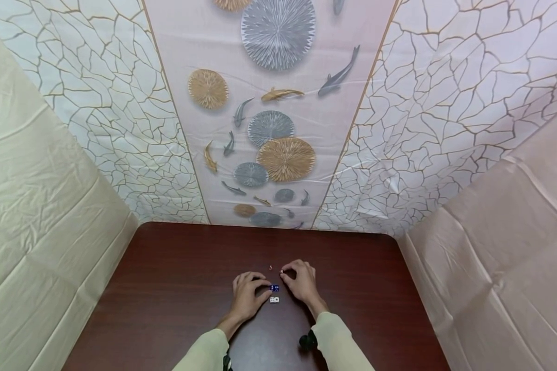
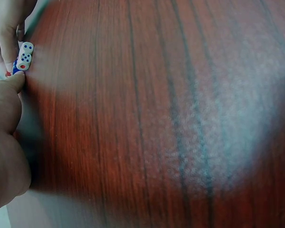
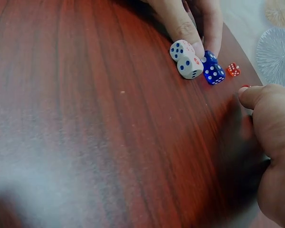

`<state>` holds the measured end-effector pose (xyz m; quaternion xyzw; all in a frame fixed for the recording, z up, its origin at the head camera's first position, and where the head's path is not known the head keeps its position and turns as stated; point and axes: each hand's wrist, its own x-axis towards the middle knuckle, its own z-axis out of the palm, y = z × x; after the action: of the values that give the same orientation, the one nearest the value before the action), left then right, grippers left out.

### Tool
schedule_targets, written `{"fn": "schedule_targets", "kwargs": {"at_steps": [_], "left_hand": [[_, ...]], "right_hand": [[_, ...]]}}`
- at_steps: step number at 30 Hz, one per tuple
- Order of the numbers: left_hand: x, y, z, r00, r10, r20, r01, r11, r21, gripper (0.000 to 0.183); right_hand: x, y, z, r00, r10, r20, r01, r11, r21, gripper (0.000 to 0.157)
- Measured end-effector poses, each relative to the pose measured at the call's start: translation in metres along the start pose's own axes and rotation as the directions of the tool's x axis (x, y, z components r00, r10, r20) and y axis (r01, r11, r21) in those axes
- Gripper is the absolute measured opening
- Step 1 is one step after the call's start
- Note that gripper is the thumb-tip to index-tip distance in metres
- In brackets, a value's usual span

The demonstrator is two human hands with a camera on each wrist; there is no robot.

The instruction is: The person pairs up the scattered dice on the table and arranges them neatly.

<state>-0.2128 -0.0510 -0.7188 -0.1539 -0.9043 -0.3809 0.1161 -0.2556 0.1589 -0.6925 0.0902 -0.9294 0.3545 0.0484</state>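
Note:
Two white dice (image 1: 274, 300) sit side by side on the table, nearest the body. Just beyond them lies a pair of blue dice (image 1: 275, 288). My left hand (image 1: 249, 296) pinches the left one of that pair between thumb and index finger. A small red die (image 3: 233, 70) rests farther out, beyond the blue pair. To the right of it, my right hand (image 1: 301, 282) holds another small red die (image 1: 281, 271) at the tips of its thumb and index finger. In the right wrist view the thumb hides most of that held die.
The dark red-brown wooden table (image 1: 190, 257) has rounded far corners. A patterned cloth (image 1: 278, 201) with fish and discs hangs behind its far edge. Beige cloth (image 1: 65, 216) stands along both sides. A dark wrist strap (image 1: 308, 340) sits at my right sleeve.

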Motion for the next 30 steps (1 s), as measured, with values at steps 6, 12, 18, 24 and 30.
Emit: {"fn": "schedule_targets", "kwargs": {"at_steps": [6,12,18,24,30], "left_hand": [[0.000,0.001,0.000,1.000,0.001,-0.001,-0.001,1.000,0.004,0.018],[0.000,-0.001,0.001,1.000,0.014,-0.013,-0.013,1.000,0.017,0.018],[0.000,-0.001,0.001,1.000,0.005,-0.001,-0.005,1.000,0.012,0.019],[-0.001,0.000,0.000,1.000,0.001,0.004,-0.001,1.000,0.013,0.018],[-0.001,0.000,0.000,1.000,0.002,0.004,-0.002,1.000,0.019,0.018]], "right_hand": [[-0.006,0.000,0.004,0.999,-0.031,0.010,0.031,0.999,-0.011,0.013],[-0.012,-0.005,0.005,0.997,-0.077,-0.008,0.077,0.997,-0.010,0.012],[-0.014,-0.005,0.007,0.997,-0.080,0.002,0.080,0.997,-0.017,0.013],[-0.014,-0.003,0.009,0.995,-0.099,-0.007,0.098,0.994,-0.036,0.012],[-0.013,-0.004,0.009,0.996,-0.084,0.003,0.084,0.996,-0.038,0.013]]}}
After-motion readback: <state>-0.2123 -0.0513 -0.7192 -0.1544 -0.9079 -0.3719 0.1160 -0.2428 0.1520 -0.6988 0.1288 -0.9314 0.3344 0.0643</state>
